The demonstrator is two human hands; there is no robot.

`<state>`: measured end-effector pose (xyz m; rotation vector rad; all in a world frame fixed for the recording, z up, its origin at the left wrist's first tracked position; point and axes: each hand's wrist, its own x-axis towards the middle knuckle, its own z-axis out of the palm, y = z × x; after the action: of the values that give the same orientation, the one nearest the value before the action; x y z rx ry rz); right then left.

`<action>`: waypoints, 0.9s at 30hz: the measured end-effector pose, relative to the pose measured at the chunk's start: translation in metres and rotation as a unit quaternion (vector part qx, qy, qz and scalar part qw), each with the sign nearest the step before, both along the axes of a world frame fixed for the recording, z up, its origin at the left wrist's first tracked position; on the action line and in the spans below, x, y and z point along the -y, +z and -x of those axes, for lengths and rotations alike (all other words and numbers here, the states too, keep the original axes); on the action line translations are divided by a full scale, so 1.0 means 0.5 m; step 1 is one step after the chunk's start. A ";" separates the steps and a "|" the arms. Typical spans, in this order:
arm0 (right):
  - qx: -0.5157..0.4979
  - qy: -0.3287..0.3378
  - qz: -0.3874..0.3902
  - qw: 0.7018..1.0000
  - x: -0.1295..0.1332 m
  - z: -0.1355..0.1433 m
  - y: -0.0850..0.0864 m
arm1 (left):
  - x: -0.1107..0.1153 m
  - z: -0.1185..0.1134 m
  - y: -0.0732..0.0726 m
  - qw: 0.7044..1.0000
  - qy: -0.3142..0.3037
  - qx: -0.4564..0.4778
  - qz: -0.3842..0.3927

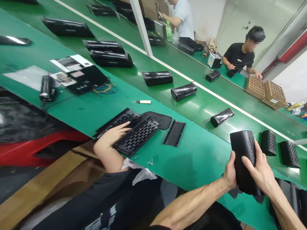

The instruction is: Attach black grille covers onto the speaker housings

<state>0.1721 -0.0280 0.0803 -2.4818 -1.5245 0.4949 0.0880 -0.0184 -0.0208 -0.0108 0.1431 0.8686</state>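
A black plastic housing with small slots along one side is held upright at the right, over the near edge of the green bench. My left hand grips its left side, the thumb up along the edge. My right hand is wrapped round its right side, the thumb lying across the front face. Dark flat pieces show partly beneath the housing. Just beyond my right hand, two perforated black housings stand on the green surface.
A co-worker's hand touches perforated black panels at centre left. Black housings lie along the green belt. More black parts sit at lower right. Across the belt, a person works beside cardboard trays.
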 end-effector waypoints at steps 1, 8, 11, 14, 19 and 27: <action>-0.007 0.000 -0.008 1.000 0.001 -0.003 -0.003 | 0.000 -0.004 0.001 1.000 -0.003 -0.008 0.005; -0.123 0.017 -0.077 0.989 0.013 -0.063 -0.015 | -0.004 -0.010 0.020 0.998 -0.017 -0.066 0.015; -0.179 0.002 -0.074 0.981 0.023 -0.080 -0.013 | -0.001 -0.008 0.021 0.996 -0.063 -0.060 -0.003; -0.191 -0.017 -0.079 0.978 0.035 -0.082 -0.016 | 0.009 -0.019 0.017 0.996 -0.056 -0.074 0.004; -0.212 -0.043 -0.082 0.973 0.044 -0.093 -0.028 | 0.018 -0.044 0.015 0.972 0.054 -0.228 -0.014; -0.167 0.042 -0.063 0.983 0.090 -0.120 0.017 | -0.012 -0.036 0.062 0.992 -0.023 -0.127 0.005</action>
<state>0.2323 -0.0730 0.0885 -2.1179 -1.4772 0.7589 0.1060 -0.0122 0.0102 0.0930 0.3842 0.8215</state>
